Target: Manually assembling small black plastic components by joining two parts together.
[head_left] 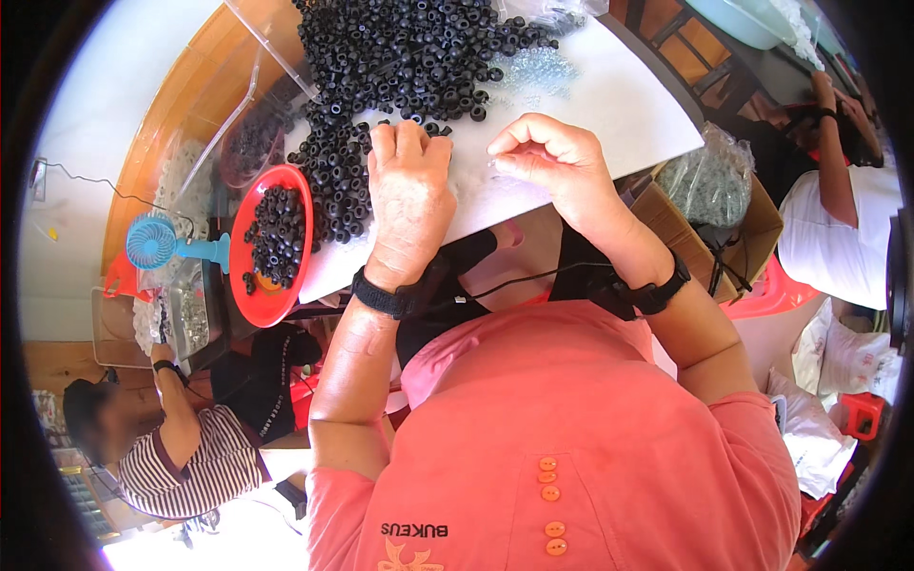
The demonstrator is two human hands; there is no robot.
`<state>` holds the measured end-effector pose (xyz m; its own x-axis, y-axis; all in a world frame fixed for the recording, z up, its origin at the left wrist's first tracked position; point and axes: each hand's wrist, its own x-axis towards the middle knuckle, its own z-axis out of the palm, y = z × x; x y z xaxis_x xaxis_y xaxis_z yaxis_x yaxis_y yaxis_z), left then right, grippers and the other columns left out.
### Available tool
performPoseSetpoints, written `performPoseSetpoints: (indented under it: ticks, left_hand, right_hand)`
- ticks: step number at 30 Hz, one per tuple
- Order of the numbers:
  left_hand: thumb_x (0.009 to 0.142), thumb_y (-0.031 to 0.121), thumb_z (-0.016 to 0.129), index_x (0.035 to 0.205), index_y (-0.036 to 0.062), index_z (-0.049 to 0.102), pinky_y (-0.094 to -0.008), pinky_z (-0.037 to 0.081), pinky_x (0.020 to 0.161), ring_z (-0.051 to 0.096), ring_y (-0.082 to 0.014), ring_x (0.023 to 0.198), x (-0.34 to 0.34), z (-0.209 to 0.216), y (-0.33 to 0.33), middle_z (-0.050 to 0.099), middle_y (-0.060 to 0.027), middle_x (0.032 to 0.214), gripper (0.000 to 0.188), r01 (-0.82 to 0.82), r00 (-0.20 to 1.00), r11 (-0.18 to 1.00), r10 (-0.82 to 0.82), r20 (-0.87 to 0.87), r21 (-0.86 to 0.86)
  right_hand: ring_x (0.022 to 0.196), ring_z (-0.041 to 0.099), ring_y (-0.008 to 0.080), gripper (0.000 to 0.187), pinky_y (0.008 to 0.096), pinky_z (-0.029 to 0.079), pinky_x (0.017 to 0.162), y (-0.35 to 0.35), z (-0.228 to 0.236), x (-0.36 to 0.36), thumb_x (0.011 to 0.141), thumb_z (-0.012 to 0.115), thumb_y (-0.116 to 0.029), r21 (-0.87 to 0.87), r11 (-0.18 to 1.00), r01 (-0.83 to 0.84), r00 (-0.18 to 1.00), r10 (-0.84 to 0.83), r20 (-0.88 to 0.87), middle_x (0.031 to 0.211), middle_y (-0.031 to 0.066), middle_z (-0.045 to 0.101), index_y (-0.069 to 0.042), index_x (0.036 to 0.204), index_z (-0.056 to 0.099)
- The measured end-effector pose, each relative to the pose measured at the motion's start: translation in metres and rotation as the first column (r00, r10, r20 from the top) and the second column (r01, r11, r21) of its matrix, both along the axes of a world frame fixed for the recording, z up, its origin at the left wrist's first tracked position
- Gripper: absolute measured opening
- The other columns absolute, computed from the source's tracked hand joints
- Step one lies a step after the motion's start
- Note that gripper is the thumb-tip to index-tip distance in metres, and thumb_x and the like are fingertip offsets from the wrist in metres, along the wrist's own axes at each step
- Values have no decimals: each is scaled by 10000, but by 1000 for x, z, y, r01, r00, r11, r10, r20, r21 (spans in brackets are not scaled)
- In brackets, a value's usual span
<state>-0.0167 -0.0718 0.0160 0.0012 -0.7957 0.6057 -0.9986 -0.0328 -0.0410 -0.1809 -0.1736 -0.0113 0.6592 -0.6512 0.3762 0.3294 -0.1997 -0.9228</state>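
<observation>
On the white tabletop (pixel 619 105) lies a large pile of small black ring-shaped parts (pixel 400 57). My left hand (pixel 409 195) rests palm down at the near edge of that pile, its fingers curled; whatever is under the fingertips is hidden. To the right, my right hand (pixel 566 171) is closed in a pinch of thumb and forefinger, with a tiny clear piece (pixel 493 164) at the tips. Beyond it a small heap of clear bluish pieces (pixel 535 76) is spread beside the black parts.
A red plate (pixel 239 297) holding more black parts stands left of the pile, near a blue fan (pixel 154 240). At the right, a cardboard box (pixel 666 211) contains a clear bag (pixel 709 176). Other people sit at the left (pixel 186 452) and the right (pixel 838 219).
</observation>
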Motion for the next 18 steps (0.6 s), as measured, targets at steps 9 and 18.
performPoseSetpoints:
  ticks: [9,18]
  left_hand:
    - [740,-29,639,919,8,666,-407,488,707,533,-335,883,-25,-9,6,577,-134,900,185,76,981,997,-74,-178,6]
    - [872,21,661,1025,-23,691,-215,404,582,505,-51,660,-29,3,21,639,-4,812,162,229,107,972,-74,-991,-47]
  right_hand:
    - [794,617,107,65,253,498,722,4,-1,5,863,667,6,-144,988,60,997,-65,-30,856,50,671,1,919,633]
    - [733,644,192,102,283,492,653,9,8,6,827,681,16,-332,939,90,991,-118,-66,804,87,647,-13,893,609]
